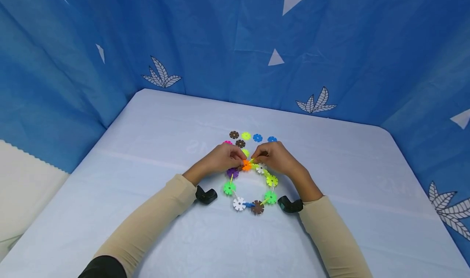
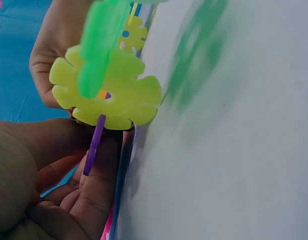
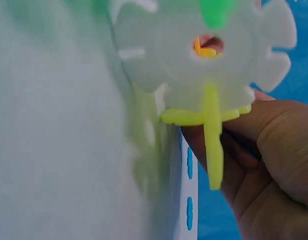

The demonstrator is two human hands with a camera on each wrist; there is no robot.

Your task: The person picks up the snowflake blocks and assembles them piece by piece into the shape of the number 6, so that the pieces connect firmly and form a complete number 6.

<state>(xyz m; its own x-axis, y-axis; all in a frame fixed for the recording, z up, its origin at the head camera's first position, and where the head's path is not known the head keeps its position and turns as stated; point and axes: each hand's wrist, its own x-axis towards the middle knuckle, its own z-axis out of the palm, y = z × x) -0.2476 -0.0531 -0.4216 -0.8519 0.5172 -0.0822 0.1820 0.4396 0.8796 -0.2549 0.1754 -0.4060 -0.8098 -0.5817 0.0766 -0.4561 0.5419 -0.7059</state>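
Note:
Small notched plastic discs are joined edge to edge in a ring on the table. At its far side, my left hand (image 1: 223,157) pinches an orange notched disc (image 1: 246,166) between thumb and fingers. Just opposite, my right hand (image 1: 276,157) pinches a yellow notched disc (image 1: 251,161) that touches the orange one. The ring also has a purple disc (image 1: 233,173), green discs (image 1: 229,188), white discs (image 1: 239,204) and a brown disc (image 1: 258,207). In the right wrist view a white disc (image 3: 159,65) partly hides the fingertips; in the left wrist view a yellow-green disc (image 2: 124,95) does.
Loose discs lie beyond the hands: brown discs (image 1: 234,135), a yellow disc (image 1: 246,136), blue discs (image 1: 258,137) and a partly covered pink disc (image 1: 227,142). The white-covered table (image 1: 165,119) meets a blue curtain (image 1: 235,37) at the back.

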